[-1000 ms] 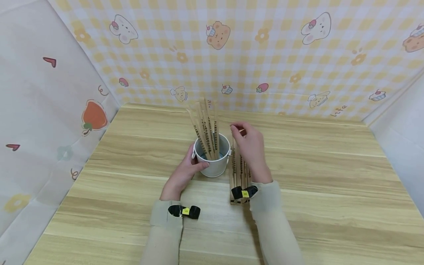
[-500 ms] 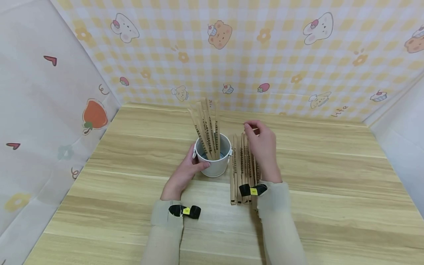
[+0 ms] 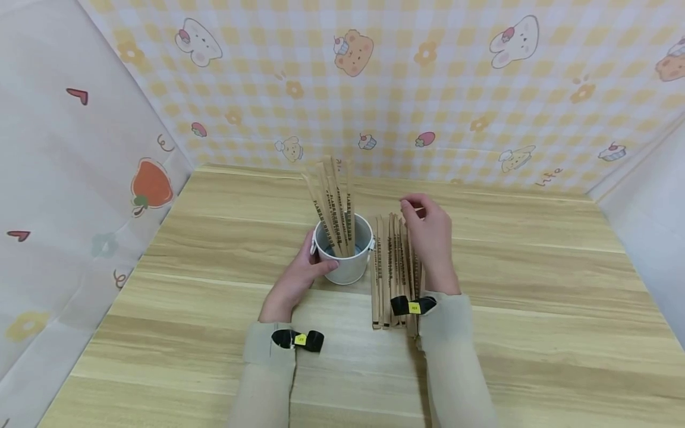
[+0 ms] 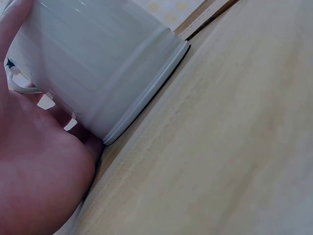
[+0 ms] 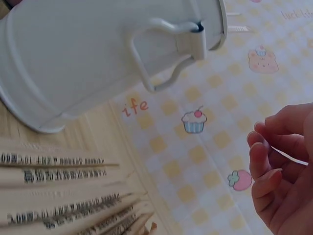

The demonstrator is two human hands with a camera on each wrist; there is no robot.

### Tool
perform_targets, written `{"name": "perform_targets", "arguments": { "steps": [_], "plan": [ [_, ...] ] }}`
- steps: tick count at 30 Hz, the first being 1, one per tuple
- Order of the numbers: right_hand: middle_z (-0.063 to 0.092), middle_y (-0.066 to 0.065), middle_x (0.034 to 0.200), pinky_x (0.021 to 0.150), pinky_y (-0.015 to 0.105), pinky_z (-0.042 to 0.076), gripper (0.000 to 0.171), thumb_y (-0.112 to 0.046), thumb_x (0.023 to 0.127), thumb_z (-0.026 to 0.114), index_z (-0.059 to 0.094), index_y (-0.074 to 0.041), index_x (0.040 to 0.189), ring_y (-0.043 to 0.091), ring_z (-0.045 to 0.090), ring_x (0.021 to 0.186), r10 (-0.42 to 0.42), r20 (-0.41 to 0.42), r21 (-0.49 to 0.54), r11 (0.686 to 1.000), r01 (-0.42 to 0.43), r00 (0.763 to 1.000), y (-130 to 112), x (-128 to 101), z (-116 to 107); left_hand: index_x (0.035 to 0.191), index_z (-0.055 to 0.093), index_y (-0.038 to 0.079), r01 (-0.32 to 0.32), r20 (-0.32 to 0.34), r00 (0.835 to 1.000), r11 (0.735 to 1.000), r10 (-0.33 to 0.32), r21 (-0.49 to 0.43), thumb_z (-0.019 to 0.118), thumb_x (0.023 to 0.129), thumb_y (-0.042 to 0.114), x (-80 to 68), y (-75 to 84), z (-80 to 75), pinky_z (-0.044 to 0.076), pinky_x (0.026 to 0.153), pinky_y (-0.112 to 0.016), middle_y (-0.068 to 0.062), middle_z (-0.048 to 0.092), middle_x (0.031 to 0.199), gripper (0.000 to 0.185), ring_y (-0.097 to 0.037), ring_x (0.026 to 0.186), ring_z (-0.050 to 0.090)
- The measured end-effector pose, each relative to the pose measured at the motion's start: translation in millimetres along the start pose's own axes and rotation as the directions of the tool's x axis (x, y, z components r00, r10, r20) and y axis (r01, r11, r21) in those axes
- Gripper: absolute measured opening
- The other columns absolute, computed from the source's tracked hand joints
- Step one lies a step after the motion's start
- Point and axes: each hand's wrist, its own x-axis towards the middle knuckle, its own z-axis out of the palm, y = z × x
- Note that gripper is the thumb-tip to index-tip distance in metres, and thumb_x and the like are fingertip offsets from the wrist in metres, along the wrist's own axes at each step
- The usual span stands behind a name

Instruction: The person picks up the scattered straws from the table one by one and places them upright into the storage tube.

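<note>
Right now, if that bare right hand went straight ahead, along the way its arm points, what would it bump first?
Probably the yellow-and-white checked cloth behind the pale wooden table. No object shows between it and the right hand, though depth is hard to judge.

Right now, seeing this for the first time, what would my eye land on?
Probably the white bucket near the table's middle, held at its side by the left hand, with paper-wrapped sticks leaning inside. Just right of it, more wrapped sticks lie side by side near the right hand. Behind everything hangs a cheerful yellow-checked cloth with cartoon prints.
</note>
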Motion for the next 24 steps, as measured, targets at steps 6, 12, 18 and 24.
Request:
{"name": "perform_targets", "arguments": {
  "steps": [6,12,18,24],
  "plan": [
    [0.06,-0.002,0.094,0.055,0.031,0.045,0.029,-0.036,0.088,0.052,0.063,-0.015,0.104,0.02,0.057,0.074,0.034,0.003,-0.038,0.999,-0.034,0.999,10,-2,-8,0.14,0.018,0.031,0.002,0.003,1.0,1.0,-0.002,-0.004,0.067,0.076,0.013,-0.1,0.0,0.1,0.017,0.105,-0.04,-0.001,0.021,0.144,0.083,-0.019,0.13,0.021],
    [0.056,0.004,0.104,0.063,0.034,0.044,0.031,-0.031,0.089,0.052,0.059,-0.01,0.111,0.02,0.054,0.083,0.074,0.055,-0.176,0.982,-0.063,0.996,24,-2,-16,0.14,0.018,0.03,0.006,0.004,1.0,1.0,-0.006,-0.002,0.067,0.076,0.012,-0.6,1.5,0.6,0.017,0.105,-0.039,0.0,0.021,0.144,0.083,-0.018,0.13,0.02],
    [0.047,0.017,0.113,0.073,0.042,0.044,0.045,-0.028,0.087,0.054,0.048,-0.002,0.123,0.029,0.049,0.095,0.16,0.226,-0.311,0.947,-0.085,0.961,34,-2,-19,0.141,0.017,0.03,0.026,-0.002,1.0,1.0,-0.026,-0.007,0.065,0.077,0.008,-1.1,5.7,2.6,0.017,0.105,-0.037,0.001,0.021,0.144,0.083,-0.017,0.13,0.02],
    [0.041,0.021,0.116,0.077,0.046,0.044,0.059,-0.033,0.084,0.058,0.039,-0.001,0.13,0.031,0.049,0.095,0.242,0.316,-0.4,0.911,-0.102,0.917,39,-4,-20,0.142,0.014,0.026,0.034,0.002,0.999,0.999,-0.034,-0.012,0.061,0.077,0.001,-1.4,9.3,3.2,0.018,0.105,-0.037,-0.002,0.02,0.144,0.083,-0.019,0.13,0.02]
  ]
}}
